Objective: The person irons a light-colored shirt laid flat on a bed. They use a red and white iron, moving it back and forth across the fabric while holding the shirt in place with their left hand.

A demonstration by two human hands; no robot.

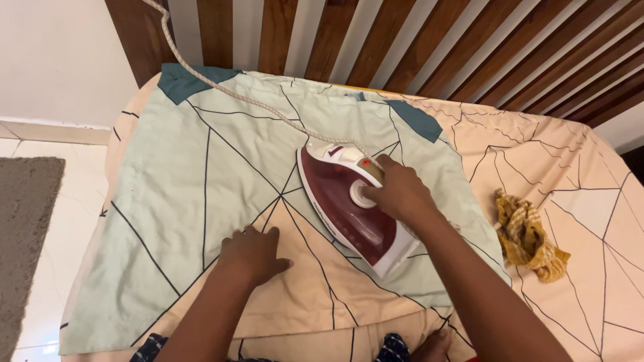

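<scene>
Right hand [400,194] gripping maroon-white iron [352,208] on pale-green cloth [201,167]; left hand [251,253] flat, released, pressing cloth.

The iron [352,208] stands on the pillowcase [201,174] spread over the bed [590,201]; a crumpled cloth [530,236] lies to its right, a rug [23,228] far left

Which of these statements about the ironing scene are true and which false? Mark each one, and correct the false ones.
1. The right hand grips the iron. True.
2. The left hand lies flat on the green cloth. True.
3. The iron is blue. False: dark red and white.
4. A crumpled yellow cloth lies under the iron. False: it lies apart, to the right.
5. The cord runs towards the upper left. True.
</scene>
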